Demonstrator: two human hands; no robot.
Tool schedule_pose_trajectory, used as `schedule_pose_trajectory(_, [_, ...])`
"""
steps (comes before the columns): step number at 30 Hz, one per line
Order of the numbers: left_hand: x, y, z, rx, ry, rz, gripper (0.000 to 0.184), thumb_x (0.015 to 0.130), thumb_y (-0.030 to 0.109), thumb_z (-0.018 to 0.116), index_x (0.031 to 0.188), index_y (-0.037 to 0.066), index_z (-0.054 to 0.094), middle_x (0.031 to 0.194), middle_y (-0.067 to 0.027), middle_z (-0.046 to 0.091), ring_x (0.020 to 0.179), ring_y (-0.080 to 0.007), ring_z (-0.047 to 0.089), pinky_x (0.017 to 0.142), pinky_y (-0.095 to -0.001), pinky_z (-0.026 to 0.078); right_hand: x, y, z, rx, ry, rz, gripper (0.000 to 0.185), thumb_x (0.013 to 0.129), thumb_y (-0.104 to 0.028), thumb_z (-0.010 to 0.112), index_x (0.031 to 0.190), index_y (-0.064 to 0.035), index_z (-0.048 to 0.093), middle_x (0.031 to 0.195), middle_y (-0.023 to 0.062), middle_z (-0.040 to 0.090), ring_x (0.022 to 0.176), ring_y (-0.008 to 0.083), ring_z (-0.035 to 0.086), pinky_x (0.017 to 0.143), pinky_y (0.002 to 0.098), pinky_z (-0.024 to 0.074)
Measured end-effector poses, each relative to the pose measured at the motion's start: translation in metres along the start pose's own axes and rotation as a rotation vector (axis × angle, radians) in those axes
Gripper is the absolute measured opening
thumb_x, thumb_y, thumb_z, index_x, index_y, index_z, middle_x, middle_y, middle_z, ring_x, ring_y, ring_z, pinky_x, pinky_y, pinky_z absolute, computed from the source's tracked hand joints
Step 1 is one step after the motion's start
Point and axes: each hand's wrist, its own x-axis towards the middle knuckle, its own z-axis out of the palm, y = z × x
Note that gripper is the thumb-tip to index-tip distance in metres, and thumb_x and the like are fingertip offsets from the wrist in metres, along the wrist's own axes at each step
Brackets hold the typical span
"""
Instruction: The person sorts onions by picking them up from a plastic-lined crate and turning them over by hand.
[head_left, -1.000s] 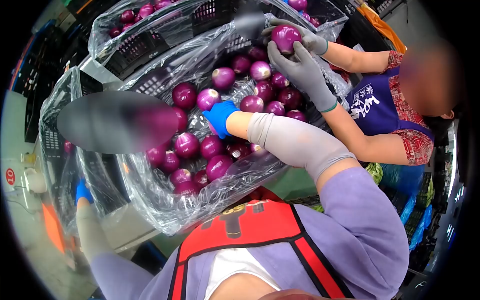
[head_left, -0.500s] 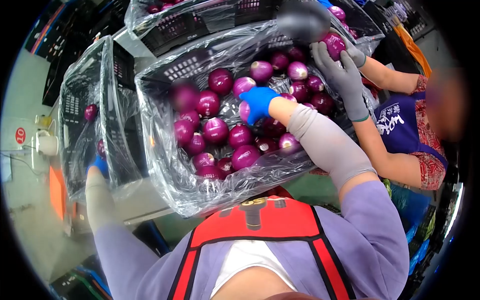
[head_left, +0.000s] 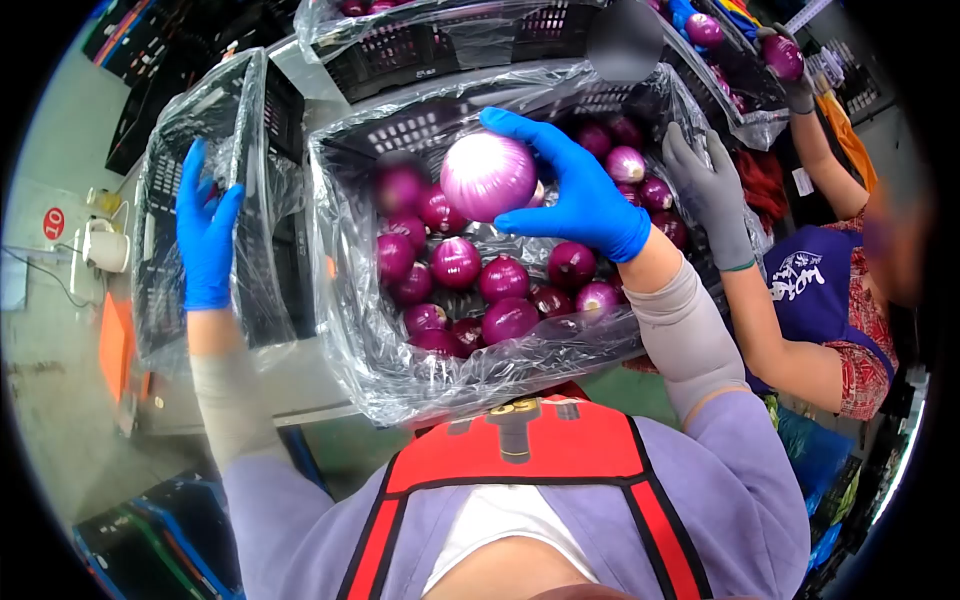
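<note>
My right hand (head_left: 575, 190), in a blue glove, grips a large shiny red onion (head_left: 489, 178) between thumb and fingers, raised over the middle crate. Below it, several red onions (head_left: 505, 278) lie in that black crate, which has a clear plastic liner (head_left: 375, 370). My left hand (head_left: 207, 235), also blue-gloved, is over the narrower lined crate (head_left: 160, 290) at the left, fingers apart. A small part of an onion (head_left: 211, 190) shows behind its fingers.
At the right, a co-worker's grey-gloved hand (head_left: 712, 185) is at the crate's edge; the other holds an onion (head_left: 783, 58) over a back-right crate. Another lined crate (head_left: 440, 50) stands behind. An orange sheet (head_left: 116, 345) and a white cup (head_left: 106, 246) are at the left.
My right hand has lifted an onion out of the pile. My left hand has risen and spread its fingers. The co-worker's hands have parted, one carrying an onion to the back right.
</note>
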Motion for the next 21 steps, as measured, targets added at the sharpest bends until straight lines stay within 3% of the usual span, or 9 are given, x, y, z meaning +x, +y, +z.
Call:
schedule_pose_trajectory(2, [-0.003,0.066,0.04,-0.308,-0.058,0.023,0.069,0.081,0.0,0.064,0.144,0.009,0.039,0.149,-0.0056,0.037,0.129,-0.0221,0.043,0.105,-0.0354,0.038,0.001,-0.009,0.003,0.033,0.034,-0.081,0.084,0.067,-0.016,0.084,0.14,-0.0063,0.042,0.146,0.0129,0.04,0.134,0.026,0.04,0.112,0.0389,0.0325])
schedule_pose_trajectory(3, [-0.008,0.099,0.058,-0.37,-0.068,-0.07,0.07,0.08,-0.001,0.064,0.145,0.011,0.039,0.149,-0.0045,0.038,0.128,-0.0225,0.043,0.104,-0.0344,0.039,0.001,-0.011,0.004,0.066,0.069,-0.155,0.082,0.067,-0.018,0.084,0.138,-0.007,0.044,0.144,0.013,0.043,0.134,0.0272,0.04,0.112,0.0389,0.0318])
schedule_pose_trajectory(5, [-0.013,0.118,0.093,-0.589,-0.184,0.015,0.076,0.077,-0.003,0.066,0.145,0.013,0.038,0.149,-0.0033,0.036,0.124,-0.0235,0.045,0.101,-0.0338,0.042,-0.001,-0.015,0.002,0.023,0.092,-0.205,0.082,0.066,-0.018,0.084,0.137,-0.0067,0.045,0.142,0.0132,0.044,0.132,0.0281,0.042,0.111,0.0398,0.0328])
schedule_pose_trajectory(6, [-0.019,0.128,0.106,-0.639,-0.235,-0.058,0.079,0.076,-0.003,0.068,0.146,0.013,0.035,0.151,-0.003,0.035,0.124,-0.0223,0.044,0.1,-0.0323,0.042,-0.003,-0.019,0.0,-0.081,0.112,-0.244,0.082,0.065,-0.018,0.085,0.136,-0.0065,0.045,0.142,0.0134,0.045,0.131,0.0286,0.043,0.11,0.04,0.0336])
schedule_pose_trajectory(9, [-0.031,0.124,0.142,-0.798,-0.357,0.003,0.088,0.077,-0.001,0.069,0.151,0.011,0.024,0.154,-0.0024,0.028,0.135,-0.0224,0.034,0.102,-0.033,0.041,-0.006,-0.018,-0.004,-0.213,0.16,-0.314,0.083,0.063,-0.017,0.085,0.135,-0.0054,0.045,0.14,0.014,0.046,0.128,0.0307,0.045,0.109,0.0408,0.0353])
schedule_pose_trajectory(14, [-0.048,0.12,0.165,-1.102,-0.532,-0.157,0.093,0.078,0.009,0.073,0.152,0.008,0.015,0.152,-0.0074,0.029,0.137,-0.0236,0.033,0.11,-0.0371,0.033,-0.008,-0.018,-0.005,-0.209,0.27,-0.402,0.082,0.064,-0.016,0.086,0.134,-0.0048,0.046,0.138,0.0141,0.047,0.128,0.0332,0.044,0.108,0.043,0.036])
schedule_pose_trajectory(17, [-0.051,0.118,0.175,-1.069,-0.523,-0.126,0.094,0.078,0.011,0.073,0.152,0.007,0.015,0.151,-0.0108,0.029,0.136,-0.0235,0.034,0.111,-0.0386,0.032,-0.007,-0.016,-0.004,-0.246,0.267,-0.423,0.079,0.064,-0.016,0.085,0.133,-0.0049,0.047,0.137,0.0141,0.048,0.128,0.0331,0.044,0.108,0.0432,0.036])
schedule_pose_trajectory(18, [-0.054,0.118,0.182,-0.993,-0.445,-0.114,0.098,0.074,0.034,0.076,0.151,0.007,0.021,0.15,-0.0113,0.032,0.136,-0.0262,0.035,0.11,-0.0397,0.034,-0.006,-0.015,-0.003,-0.256,0.253,-0.441,0.079,0.064,-0.017,0.086,0.132,-0.0048,0.048,0.136,0.0143,0.048,0.129,0.0332,0.043,0.108,0.0432,0.0354])
schedule_pose_trajectory(21, [-0.055,0.104,0.187,-0.925,-0.398,-0.137,0.097,0.075,0.035,0.075,0.151,0.007,0.021,0.148,-0.0112,0.034,0.135,-0.0264,0.037,0.11,-0.0393,0.035,-0.004,-0.011,0.006,-0.28,0.172,-0.421,0.077,0.066,-0.015,0.083,0.134,-0.0078,0.048,0.137,0.0155,0.047,0.131,0.0344,0.041,0.109,0.044,0.0344])
